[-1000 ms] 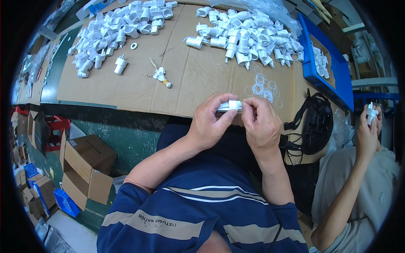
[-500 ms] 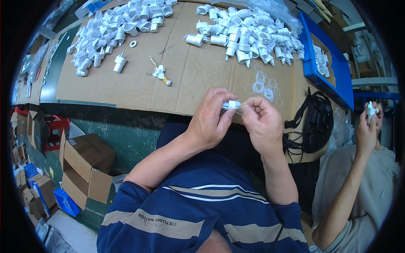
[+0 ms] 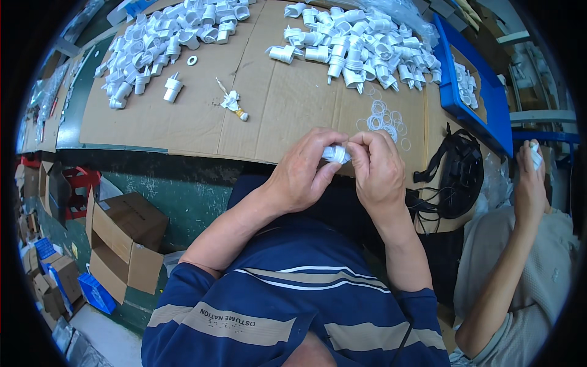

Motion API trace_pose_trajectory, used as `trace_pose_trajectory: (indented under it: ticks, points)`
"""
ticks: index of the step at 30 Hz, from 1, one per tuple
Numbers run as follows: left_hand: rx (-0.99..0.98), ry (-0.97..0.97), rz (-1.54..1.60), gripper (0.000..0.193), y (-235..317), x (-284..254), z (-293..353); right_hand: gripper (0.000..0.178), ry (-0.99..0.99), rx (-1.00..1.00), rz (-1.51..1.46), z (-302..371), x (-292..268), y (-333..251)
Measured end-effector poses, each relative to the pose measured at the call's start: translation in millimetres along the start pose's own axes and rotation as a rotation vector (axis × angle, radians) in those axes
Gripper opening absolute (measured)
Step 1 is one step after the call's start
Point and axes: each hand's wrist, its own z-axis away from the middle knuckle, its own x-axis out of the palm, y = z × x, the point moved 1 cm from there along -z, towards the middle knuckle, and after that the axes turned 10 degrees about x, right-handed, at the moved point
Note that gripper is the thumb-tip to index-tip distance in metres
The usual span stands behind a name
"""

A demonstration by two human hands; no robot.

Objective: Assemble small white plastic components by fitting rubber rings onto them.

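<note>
My left hand [image 3: 304, 168] grips a small white ribbed plastic fitting [image 3: 336, 154] between thumb and fingers, just off the near edge of the cardboard-covered table. My right hand [image 3: 378, 162] is closed in a pinch at the fitting's right end, its fingertips against or very near it. What sits between those fingertips is hidden. Beyond my right hand lies a loose cluster of thin white rings [image 3: 380, 116]. Two heaps of similar white fittings cover the far table, a left heap [image 3: 147, 52] and a right heap [image 3: 361, 49].
A single fitting [image 3: 173, 87], a white washer [image 3: 192, 60] and a small brush-like tool wrapped in white [image 3: 232, 104] lie on the cardboard [image 3: 287, 116]. At right are a blue tray [image 3: 498, 116], a black strapped item [image 3: 461, 177] and a co-worker's hand [image 3: 529, 183] holding a white piece.
My right fingers have shifted up and closer against the fitting's end, and the fitting has turned slightly in my left hand. The co-worker's hands have also moved.
</note>
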Motion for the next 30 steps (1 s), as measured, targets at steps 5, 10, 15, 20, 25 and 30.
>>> trace_pose_trajectory:
  ticks: [5,10,15,20,25,30]
  points:
    - [0.062,-0.014,0.117,0.036,-5.3,-3.5,0.5,0.007,-0.062,0.082,-0.033,-0.6,-2.4,0.7]
    - [0.109,-0.056,0.2,0.035,-14.1,-6.5,9.0,0.008,-0.428,0.459,-0.334,-13.2,-16.2,9.7]
    - [0.072,-0.078,0.296,0.034,-13.0,-7.4,11.2,0.011,-0.721,0.725,-0.649,-18.4,-37.8,13.2]
    - [-0.122,0.036,0.513,0.033,-7.5,7.8,15.4,0.017,-0.792,0.797,-0.911,-9.9,-34.8,24.2]
    - [-0.068,-0.018,0.374,0.031,-10.4,-2.8,11.9,0.029,-0.783,0.819,-1.029,-3.8,-35.2,26.3]
    - [-0.315,0.232,0.928,0.034,-5.3,15.3,16.8,0.034,-0.748,0.811,-0.963,3.9,-25.4,20.4]
